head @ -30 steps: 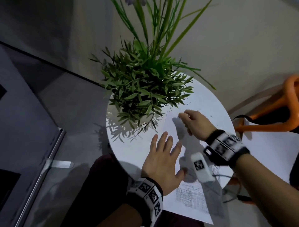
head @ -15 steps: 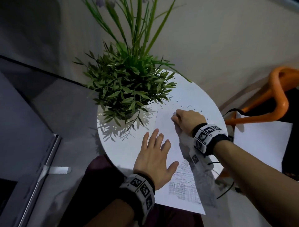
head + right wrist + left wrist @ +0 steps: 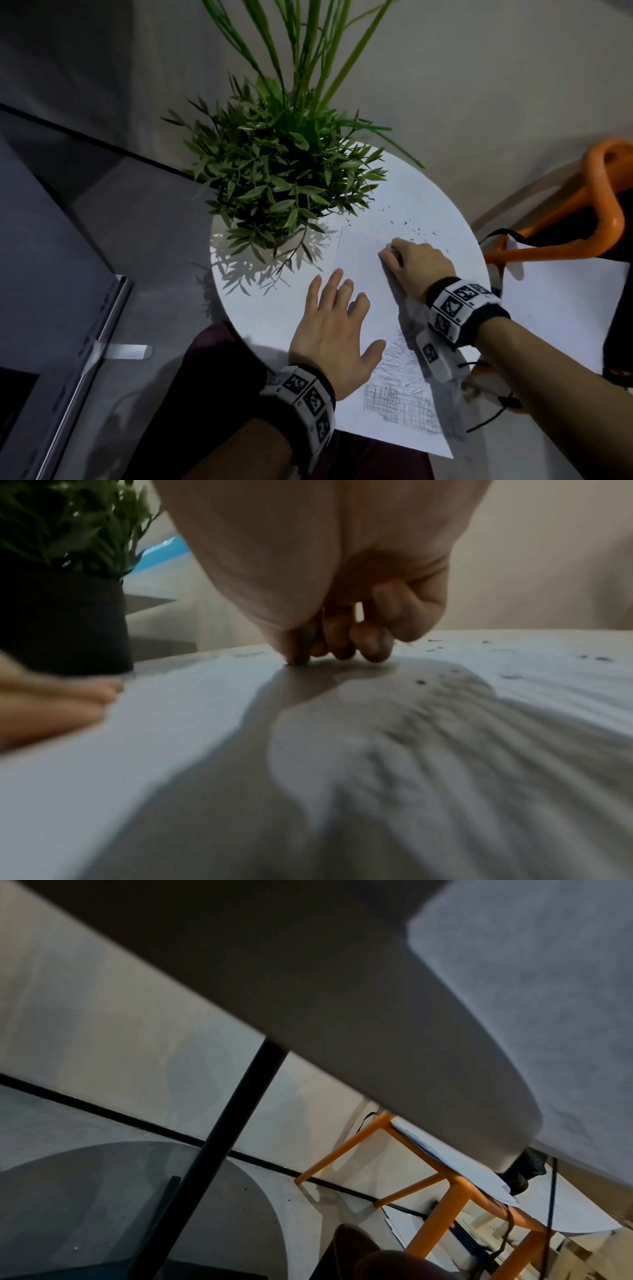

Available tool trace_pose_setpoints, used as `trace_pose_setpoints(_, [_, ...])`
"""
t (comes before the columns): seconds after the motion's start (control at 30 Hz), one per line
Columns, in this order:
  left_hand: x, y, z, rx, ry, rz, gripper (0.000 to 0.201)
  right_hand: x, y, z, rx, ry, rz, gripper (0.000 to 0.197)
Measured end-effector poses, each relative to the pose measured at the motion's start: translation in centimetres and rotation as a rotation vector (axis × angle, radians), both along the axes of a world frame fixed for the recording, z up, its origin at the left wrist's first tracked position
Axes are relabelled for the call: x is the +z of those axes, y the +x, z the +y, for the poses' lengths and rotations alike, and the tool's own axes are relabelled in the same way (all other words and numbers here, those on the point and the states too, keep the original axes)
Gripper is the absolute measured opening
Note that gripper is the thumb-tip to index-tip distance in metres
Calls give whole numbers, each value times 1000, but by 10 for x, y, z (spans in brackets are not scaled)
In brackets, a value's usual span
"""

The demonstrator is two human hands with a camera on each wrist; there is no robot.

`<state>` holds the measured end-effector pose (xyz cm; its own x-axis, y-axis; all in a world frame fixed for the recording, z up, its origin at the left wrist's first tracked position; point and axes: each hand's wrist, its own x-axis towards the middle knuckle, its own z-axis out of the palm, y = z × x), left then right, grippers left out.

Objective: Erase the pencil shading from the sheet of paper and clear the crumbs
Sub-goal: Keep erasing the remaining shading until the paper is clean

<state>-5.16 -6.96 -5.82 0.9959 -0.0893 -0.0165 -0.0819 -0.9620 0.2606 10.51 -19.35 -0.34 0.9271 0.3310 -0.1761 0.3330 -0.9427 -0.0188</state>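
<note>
Nearest the person, the sheet of paper overhung the near rim of the round table, and its near end carried crosshatched pencil shading, unerased.

Just beyond that shading, the left hand lay flat on the sheet with fingers spread and straight, holding nothing and pinning the paper. It lay the same way in both earlier head views. The left wrist view looked under the table and showed no fingers.

Further along the sheet, the right hand had its fingers curled down to the paper. The right wrist view showed a small dark tip pinched between thumb and fingers and touching the sheet (probably the eraser, mostly hidden). Over the last second this hand had drawn from the sheet's far end slightly back toward the shading, consistent with a rubbing stroke.

Beyond the right hand, dark crumbs lay scattered on the sheet's far end and the table top. Beyond the sheet's far left corner stood the potted plant.

Judgement: the far end of the sheet read clean and the near end did not. Erasing was partway through, and crumb clearing had not started.
</note>
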Motion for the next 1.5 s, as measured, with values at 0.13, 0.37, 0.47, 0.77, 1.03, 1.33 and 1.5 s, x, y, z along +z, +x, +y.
trace_pose_setpoints(0.13, [4, -2, 0, -1, 8, 23, 76, 4, 5, 10, -14, 138, 32, 28])
trace_pose_setpoints(0.37, [18, 1, 9, -9, -124, 15, 61, -2, -14, 28, 115, 543, 131, 11])
trace_pose_setpoints(0.47, [35, 15, 34, -72, -122, 18, 57, -6, -9, 25, 97, 548, 152, 12])
trace_pose_setpoints(0.77, [3, -24, 21, -362, 35, 205, 99, 2, -12, 24, 289, 442, 302, 20])
trace_pose_setpoints(1.03, [0, -24, 23, -394, 65, 161, 100, 0, 6, 33, 563, 216, 105, 19])
trace_pose_setpoints(1.33, [11, -26, 23, -386, 44, 228, 99, 3, 2, 34, 489, 294, 227, 22])
trace_pose_setpoints(1.5, [14, -23, 22, -402, 96, 277, 98, 1, 14, 43, 503, 203, 111, 20])
